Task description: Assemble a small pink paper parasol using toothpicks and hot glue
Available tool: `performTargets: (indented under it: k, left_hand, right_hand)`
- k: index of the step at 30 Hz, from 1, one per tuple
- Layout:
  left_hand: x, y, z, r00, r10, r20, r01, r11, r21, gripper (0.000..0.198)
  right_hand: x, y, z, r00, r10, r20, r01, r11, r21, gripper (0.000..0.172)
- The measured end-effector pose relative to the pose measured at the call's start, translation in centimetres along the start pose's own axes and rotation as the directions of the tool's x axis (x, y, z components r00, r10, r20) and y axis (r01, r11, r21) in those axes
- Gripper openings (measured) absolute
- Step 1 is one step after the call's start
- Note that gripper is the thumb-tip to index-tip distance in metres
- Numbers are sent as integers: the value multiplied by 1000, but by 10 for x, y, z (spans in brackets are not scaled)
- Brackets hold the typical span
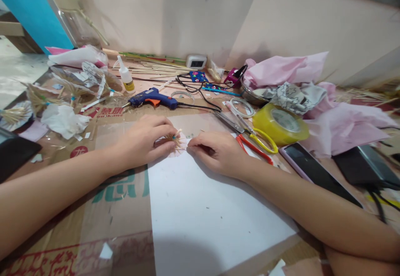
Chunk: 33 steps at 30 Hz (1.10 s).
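Observation:
My left hand [148,139] is closed, thumb and fingers pinching a small bundle of straw sticks [178,142] with a bit of teal at its tie. Under the bundle's splayed ends lies a round pale pink paper piece [175,154]. From the other side, my right hand [220,151] pinches close to the stick tips at the paper's edge. What sits between those fingertips is too small to make out. Both hands are over the top end of a white paper sheet [212,222] lying on printed cardboard [125,222].
A blue glue gun [153,99] and a small glue bottle [126,76] lie beyond my hands. Scissors [243,130], yellow tape [279,124] and a phone [318,174] are to the right, near crumpled pink paper [346,121]. Several straw-and-paper pieces [73,88] are at left.

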<state>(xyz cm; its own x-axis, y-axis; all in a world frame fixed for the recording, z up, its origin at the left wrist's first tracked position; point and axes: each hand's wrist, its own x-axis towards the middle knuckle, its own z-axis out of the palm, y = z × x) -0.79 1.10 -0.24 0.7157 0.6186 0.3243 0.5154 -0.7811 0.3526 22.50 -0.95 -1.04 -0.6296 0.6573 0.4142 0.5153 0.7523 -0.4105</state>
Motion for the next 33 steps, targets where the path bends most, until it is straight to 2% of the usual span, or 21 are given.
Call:
performTargets:
  k: [6, 12, 18, 25, 29, 33]
  left_hand:
    - [0, 0, 0, 1000, -3, 7, 3, 1000, -1, 25]
    - [-1, 0, 1, 1000, 14, -2, -14, 1000, 6, 25]
    - [-1, -1, 1, 1000, 11, 1, -11, 1000, 8, 24]
    - [-1, 0, 0, 1000, 1, 7, -1, 1000, 15, 26]
    - [-2, -1, 2, 1000, 7, -12, -6, 999, 36, 33]
    - [-3, 0, 2, 1000, 21, -23, -20, 998, 55, 37]
  right_hand:
    - [-1, 0, -1, 999, -39, 10, 38, 998, 58, 12]
    - [-1, -1, -2, 994, 5, -109, 5, 996, 95, 11]
    - [-2, 1, 0, 1000, -18, -24, 19, 999, 43, 12]
    - [-1, -1, -1, 1000, 2, -9, -1, 998, 70, 12]
    - [-1, -3, -4, 992, 30, -126, -12, 990, 140, 12]
    - [-2, -2, -4, 959, 95, -268, -50, 984, 170, 10]
